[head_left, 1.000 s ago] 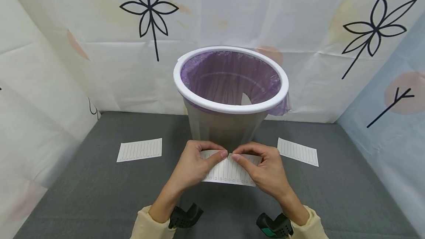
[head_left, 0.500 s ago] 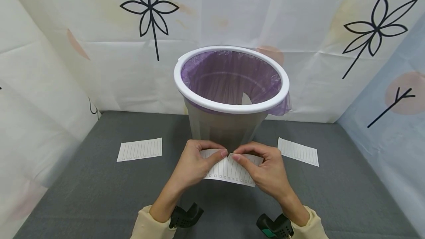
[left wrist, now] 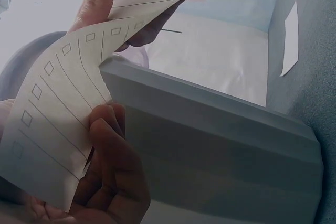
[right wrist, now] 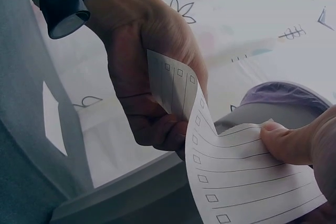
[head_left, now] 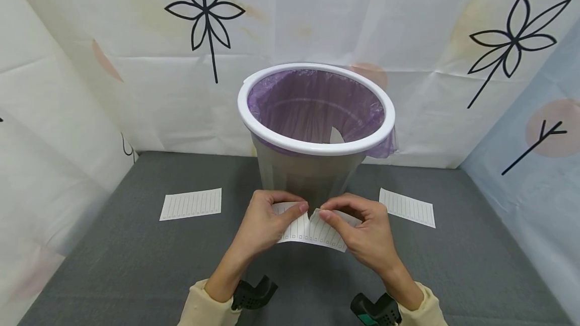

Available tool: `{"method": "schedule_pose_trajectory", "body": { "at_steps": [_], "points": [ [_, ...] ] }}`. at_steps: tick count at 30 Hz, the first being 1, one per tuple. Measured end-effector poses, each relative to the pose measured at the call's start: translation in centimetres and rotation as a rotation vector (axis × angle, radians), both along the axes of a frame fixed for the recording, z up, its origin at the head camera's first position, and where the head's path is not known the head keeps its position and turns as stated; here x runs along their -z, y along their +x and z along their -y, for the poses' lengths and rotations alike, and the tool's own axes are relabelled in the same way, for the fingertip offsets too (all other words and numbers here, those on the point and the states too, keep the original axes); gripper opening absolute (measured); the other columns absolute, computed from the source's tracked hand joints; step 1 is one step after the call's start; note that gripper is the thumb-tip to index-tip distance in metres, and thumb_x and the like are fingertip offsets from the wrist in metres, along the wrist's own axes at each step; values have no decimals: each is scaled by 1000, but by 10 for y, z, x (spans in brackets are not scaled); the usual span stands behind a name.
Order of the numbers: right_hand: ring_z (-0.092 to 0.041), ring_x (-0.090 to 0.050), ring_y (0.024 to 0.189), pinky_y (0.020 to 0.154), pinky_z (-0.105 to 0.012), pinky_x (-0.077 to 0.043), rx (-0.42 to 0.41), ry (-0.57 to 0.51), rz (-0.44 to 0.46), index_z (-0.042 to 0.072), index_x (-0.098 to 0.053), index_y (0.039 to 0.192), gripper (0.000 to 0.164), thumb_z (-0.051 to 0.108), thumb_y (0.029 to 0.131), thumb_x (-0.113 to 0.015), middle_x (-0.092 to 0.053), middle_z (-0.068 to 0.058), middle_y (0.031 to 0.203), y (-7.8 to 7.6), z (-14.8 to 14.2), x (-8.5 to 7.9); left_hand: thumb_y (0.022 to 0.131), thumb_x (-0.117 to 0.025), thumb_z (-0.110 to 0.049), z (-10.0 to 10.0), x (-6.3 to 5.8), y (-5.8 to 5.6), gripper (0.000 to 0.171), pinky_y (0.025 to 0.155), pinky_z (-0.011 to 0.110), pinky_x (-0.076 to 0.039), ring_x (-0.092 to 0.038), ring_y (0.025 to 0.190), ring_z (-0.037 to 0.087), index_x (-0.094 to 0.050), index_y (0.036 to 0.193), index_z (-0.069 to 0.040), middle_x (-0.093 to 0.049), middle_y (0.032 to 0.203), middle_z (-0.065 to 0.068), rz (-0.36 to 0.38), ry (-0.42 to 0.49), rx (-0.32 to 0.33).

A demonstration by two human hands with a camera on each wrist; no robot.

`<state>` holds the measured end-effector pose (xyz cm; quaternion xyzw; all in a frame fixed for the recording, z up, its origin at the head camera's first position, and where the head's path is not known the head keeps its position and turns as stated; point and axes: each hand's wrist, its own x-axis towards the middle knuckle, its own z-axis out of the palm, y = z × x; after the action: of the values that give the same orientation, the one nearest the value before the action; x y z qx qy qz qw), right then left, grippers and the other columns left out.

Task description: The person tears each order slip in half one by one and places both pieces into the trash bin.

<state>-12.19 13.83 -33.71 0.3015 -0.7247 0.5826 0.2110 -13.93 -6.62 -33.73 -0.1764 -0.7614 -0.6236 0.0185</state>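
A lined paper slip (head_left: 312, 230) with small checkboxes along one edge is held up in front of the bin. My left hand (head_left: 268, 220) pinches its left part between thumb and fingers. The right hand (head_left: 358, 223) pinches the right part, close beside the left fingertips. A tear runs into the slip from its top edge between the two thumbs. In the left wrist view the paper (left wrist: 58, 98) bends in a curve, its halves joined along the checkbox edge. The right wrist view shows the same torn notch in the paper (right wrist: 236, 166), by my thumb.
A bin (head_left: 303, 170) with a white rim and a purple liner (head_left: 312, 99) stands just beyond my hands, a white scrap (head_left: 336, 136) inside. One lined slip (head_left: 191, 204) lies on the grey table at left, another slip (head_left: 407, 207) at right. Patterned cloth surrounds the table.
The tear at the top of the slip has opened wider and deeper, and the slip's lower edge has lifted and bent. Both hands stay nearly in place, drawn slightly apart.
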Motion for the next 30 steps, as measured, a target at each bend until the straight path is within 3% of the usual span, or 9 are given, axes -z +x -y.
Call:
{"method": "schedule_pose_trajectory", "body": {
  "at_steps": [8,19,30],
  "points": [
    [-17,-69,76,77,-26,-57,4,7,45,6,-76,89,22,-14,81,-76,-73,-4,83,0,-2,-2,89,-76,-7,0,1,0,7,57,27,-52,-65,65,14,-80,92,-2,-75,84,7,-13,-14,-43],
    [-17,-70,77,76,-25,-56,26,-31,16,3,-76,90,22,-17,80,-76,-73,-6,82,-1,-4,-3,88,-77,-8,1,1,0,6,55,27,-51,-63,61,15,-80,90,-2,-74,81,5,-10,-13,-80],
    [-15,-70,78,65,-22,-54,-3,-103,6,-1,-75,91,20,-18,82,-73,-72,-9,82,1,-5,-6,87,-77,-6,2,-1,0,4,54,27,-50,-64,61,16,-81,88,-5,-74,79,3,-1,-7,-164]
  ]
}}
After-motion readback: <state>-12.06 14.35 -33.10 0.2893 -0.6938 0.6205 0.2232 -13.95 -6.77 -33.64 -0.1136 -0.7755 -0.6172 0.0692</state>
